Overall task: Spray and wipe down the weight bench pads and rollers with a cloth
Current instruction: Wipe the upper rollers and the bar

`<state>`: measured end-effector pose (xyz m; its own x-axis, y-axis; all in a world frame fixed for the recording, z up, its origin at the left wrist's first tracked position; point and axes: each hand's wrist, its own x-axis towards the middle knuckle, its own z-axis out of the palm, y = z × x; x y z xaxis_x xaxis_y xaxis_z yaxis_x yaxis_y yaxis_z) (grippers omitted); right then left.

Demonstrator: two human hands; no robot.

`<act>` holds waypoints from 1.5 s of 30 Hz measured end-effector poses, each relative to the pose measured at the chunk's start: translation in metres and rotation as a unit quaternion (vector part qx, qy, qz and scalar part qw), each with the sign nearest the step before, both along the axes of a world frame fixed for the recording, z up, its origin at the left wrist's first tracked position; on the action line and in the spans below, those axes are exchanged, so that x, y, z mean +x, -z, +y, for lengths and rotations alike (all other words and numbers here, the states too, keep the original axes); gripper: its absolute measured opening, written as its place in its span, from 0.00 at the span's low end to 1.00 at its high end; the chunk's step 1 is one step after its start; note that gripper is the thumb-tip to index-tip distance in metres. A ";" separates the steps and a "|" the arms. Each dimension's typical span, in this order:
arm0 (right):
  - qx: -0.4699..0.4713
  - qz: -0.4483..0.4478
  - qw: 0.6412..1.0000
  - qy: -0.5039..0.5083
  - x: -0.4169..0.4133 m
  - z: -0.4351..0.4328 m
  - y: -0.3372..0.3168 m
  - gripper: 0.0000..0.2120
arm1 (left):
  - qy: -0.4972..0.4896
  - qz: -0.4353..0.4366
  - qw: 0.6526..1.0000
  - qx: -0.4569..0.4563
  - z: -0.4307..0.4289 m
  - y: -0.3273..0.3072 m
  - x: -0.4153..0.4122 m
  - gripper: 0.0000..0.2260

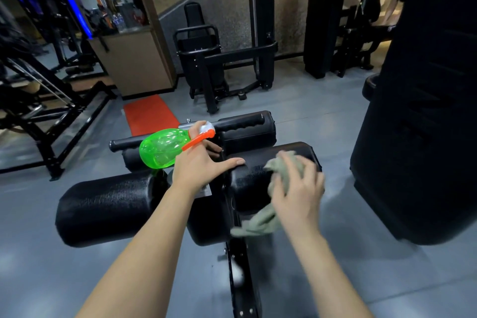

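My left hand (198,165) holds a green spray bottle (162,148) by its white head and orange trigger, tipped on its side, thumb stretched toward the right roller. My right hand (296,188) grips a grey-green cloth (278,178) and presses it on the black right roller (250,175); the cloth's tail hangs down below the hand. The black left roller (105,209) lies bare at the lower left. Further rollers (245,134) with a handle bar sit behind. The bench frame (240,279) runs down between my arms.
A tall black padded piece (423,111) stands close on the right. An orange mat (151,113) lies on the grey floor ahead. Black gym machines (222,59) stand along the far wall, a rack frame (46,111) at left. A person bends at the far right.
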<state>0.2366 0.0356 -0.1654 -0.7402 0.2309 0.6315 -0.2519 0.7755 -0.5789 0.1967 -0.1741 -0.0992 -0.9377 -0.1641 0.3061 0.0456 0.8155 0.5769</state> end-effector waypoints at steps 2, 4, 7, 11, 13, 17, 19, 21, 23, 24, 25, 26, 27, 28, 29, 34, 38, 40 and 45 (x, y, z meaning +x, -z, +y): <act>-0.036 -0.018 0.997 0.060 -0.017 0.020 -0.007 0.21 | 0.005 -0.001 1.000 -0.001 0.000 0.000 0.000 0.48; -0.059 -0.028 0.995 0.081 -0.025 0.025 -0.010 0.21 | 0.006 -0.002 1.000 -0.009 0.000 0.001 -0.001 0.45; -0.075 0.036 0.992 0.095 -0.017 0.005 -0.002 0.18 | -0.011 0.018 1.000 0.000 -0.002 0.003 -0.004 0.45; -0.119 0.112 0.984 0.072 0.006 0.000 0.031 0.16 | -0.045 0.034 0.998 -0.017 -0.003 0.005 -0.008 0.38; -0.125 0.111 0.984 0.055 0.014 0.010 0.039 0.15 | -0.042 0.025 0.998 -0.031 -0.003 0.005 -0.009 0.40; -0.197 0.077 0.975 0.072 -0.003 0.028 0.024 0.18 | -0.039 0.010 0.998 -0.047 -0.001 0.004 -0.009 0.38; -0.223 0.052 0.970 0.082 -0.008 0.026 0.017 0.20 | -0.043 0.004 0.997 -0.062 -0.001 0.005 -0.008 0.29; -0.174 0.055 0.981 0.061 0.002 0.009 0.017 0.20 | -0.049 0.000 0.996 -0.070 0.000 0.004 -0.008 0.27; -0.090 0.051 0.994 -0.020 0.022 -0.023 0.019 0.22 | -0.054 -0.006 0.996 -0.065 0.000 0.002 -0.008 0.26; -0.040 0.041 0.996 -0.069 0.032 -0.039 0.020 0.23 | -0.053 -0.005 0.997 -0.060 0.001 0.002 -0.008 0.27; 0.005 0.029 0.994 -0.107 0.039 -0.053 0.021 0.24 | -0.051 -0.003 0.997 -0.056 0.002 0.002 -0.007 0.27; 0.036 0.022 0.991 -0.127 0.041 -0.061 0.021 0.25 | -0.051 -0.005 0.997 -0.056 0.002 0.003 -0.007 0.26; 0.045 0.019 0.990 -0.134 0.039 -0.062 0.018 0.25 | -0.053 -0.008 0.997 -0.058 0.001 0.004 -0.007 0.25; 0.036 0.022 0.991 -0.126 0.034 -0.055 0.014 0.24 | -0.059 -0.012 0.996 -0.059 0.000 0.005 -0.007 0.25; 0.018 0.025 0.994 -0.106 0.028 -0.043 0.011 0.23 | -0.065 -0.018 0.996 -0.063 -0.001 0.006 -0.007 0.26; -0.148 0.012 0.986 0.081 -0.008 0.039 0.012 0.21 | -0.046 -0.013 0.996 -0.072 0.003 0.003 -0.006 0.25; -0.109 0.031 0.992 0.054 0.005 0.015 0.017 0.21 | -0.051 -0.012 0.994 -0.092 0.002 0.002 -0.007 0.30; -0.044 0.048 0.997 -0.042 0.022 -0.020 0.021 0.21 | -0.060 -0.016 0.994 -0.088 0.001 0.003 -0.007 0.31; 0.008 0.035 0.981 -0.192 0.037 -0.054 0.020 0.22 | -0.064 -0.027 0.995 -0.075 0.002 0.004 -0.005 0.27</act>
<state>0.2735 -0.0185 -0.1852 -0.7251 -0.0665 0.6854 -0.5660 0.6245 -0.5382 0.1917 -0.1717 -0.1032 -0.9277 -0.2392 0.2866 -0.0915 0.8901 0.4466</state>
